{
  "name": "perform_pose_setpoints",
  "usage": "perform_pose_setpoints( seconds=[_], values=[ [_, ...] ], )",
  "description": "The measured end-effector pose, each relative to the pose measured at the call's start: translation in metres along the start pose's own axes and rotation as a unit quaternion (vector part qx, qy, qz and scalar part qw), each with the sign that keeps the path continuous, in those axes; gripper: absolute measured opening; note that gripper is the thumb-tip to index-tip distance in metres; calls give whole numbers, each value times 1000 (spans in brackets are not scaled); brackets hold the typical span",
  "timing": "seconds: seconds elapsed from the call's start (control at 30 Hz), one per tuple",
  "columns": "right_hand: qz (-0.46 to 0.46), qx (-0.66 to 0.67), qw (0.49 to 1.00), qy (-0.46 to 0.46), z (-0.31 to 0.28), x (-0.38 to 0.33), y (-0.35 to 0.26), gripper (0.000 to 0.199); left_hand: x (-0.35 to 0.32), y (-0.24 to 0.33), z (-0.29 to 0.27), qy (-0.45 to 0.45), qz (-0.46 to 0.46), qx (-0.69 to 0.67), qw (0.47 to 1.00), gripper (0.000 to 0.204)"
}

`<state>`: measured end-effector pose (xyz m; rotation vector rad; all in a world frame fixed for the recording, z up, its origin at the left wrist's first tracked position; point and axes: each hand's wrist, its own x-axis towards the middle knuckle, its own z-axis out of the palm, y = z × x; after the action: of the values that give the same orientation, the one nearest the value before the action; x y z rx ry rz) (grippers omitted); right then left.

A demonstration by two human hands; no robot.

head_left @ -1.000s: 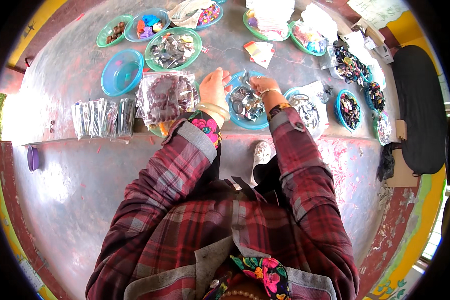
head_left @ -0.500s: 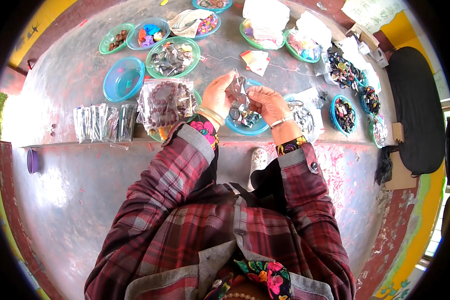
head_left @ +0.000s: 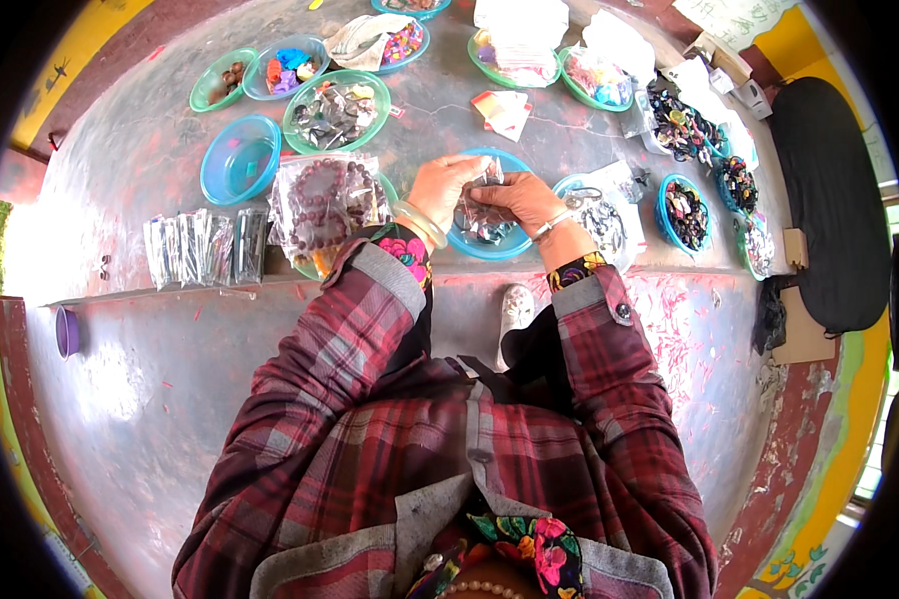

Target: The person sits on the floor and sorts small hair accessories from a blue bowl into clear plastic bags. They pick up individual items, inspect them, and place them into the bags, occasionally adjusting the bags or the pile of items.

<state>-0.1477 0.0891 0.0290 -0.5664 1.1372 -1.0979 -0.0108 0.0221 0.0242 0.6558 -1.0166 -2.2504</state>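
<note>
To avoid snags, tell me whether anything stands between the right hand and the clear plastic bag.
Nothing visible does: the right hand pinches the clear plastic bag directly, over the round blue plastic basin.

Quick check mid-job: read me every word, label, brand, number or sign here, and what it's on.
No text reads clearly.
Pale wall panel, upper right: dark writing, too faint and skewed to read.
Orange-and-white cards: any print too small.
Pale box: any marking too blurred.

shirt (head_left: 420, 429): red-grey plaid | inner cuff (head_left: 407, 258): floral | basin (head_left: 489, 253): blue
</note>
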Motion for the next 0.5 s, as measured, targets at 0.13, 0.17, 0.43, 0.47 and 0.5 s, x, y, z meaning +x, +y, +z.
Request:
perform_pose_setpoints(
  seconds=[0.13,0.17,0.43,0.47,0.5],
  values=[
    [13,-11,1000,13,6,1,-1,21,4,-2,-7,12,7,-36,999,19],
    [15,-19,1000,14,6,1,-1,21,6,-4,-10,14,13,-42,999,18],
    [42,-130,991,-7,3,-4,-4,27,11,-6,-18,2,3,-115,993,18],
    [38,-140,989,-13,2,-4,-4,25,11,-5,-18,1,2,-121,993,18],
    [34,-149,988,-19,1,-5,-3,24,11,-5,-18,-1,2,-127,992,18]
  ],
)
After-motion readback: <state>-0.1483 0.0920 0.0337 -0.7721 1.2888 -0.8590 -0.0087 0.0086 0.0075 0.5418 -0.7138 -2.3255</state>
